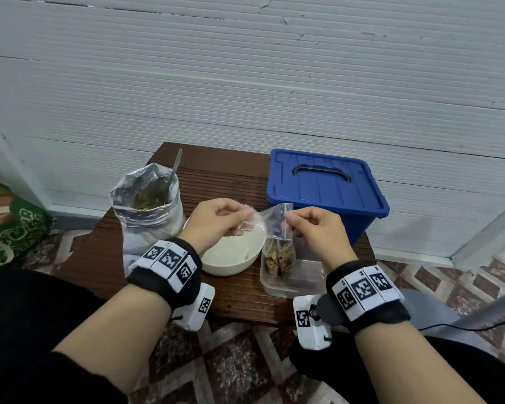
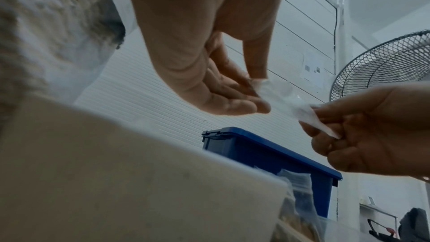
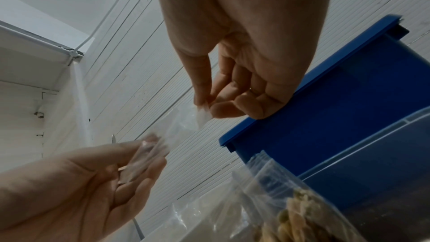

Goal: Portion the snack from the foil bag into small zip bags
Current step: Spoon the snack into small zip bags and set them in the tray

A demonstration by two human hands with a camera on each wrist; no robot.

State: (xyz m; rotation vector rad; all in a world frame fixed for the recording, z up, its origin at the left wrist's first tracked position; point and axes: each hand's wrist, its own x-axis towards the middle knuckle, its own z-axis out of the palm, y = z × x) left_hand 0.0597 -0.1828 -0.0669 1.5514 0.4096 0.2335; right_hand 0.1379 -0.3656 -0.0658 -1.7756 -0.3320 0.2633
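Note:
A small empty clear zip bag [image 1: 271,223] hangs in the air above the white bowl [image 1: 231,265]. My left hand [image 1: 245,213] pinches its left edge and my right hand [image 1: 289,217] pinches its right edge, stretching it between them. The left wrist view has my left hand [image 2: 257,89] on the thin plastic zip bag [image 2: 279,95]; the right wrist view has my right hand [image 3: 204,107] nipping a corner of it [image 3: 186,122]. The open foil bag [image 1: 146,211] stands upright at the left with a spoon [image 1: 176,166] in it. Two filled zip bags [image 1: 280,258] stand in a clear tub [image 1: 298,282].
A blue lidded box [image 1: 324,193] sits at the back right of the small dark wooden table [image 1: 233,176]. A white panelled wall is close behind. A green bag [image 1: 9,228] lies on the floor at left, and a fan [image 2: 384,62] stands to the right.

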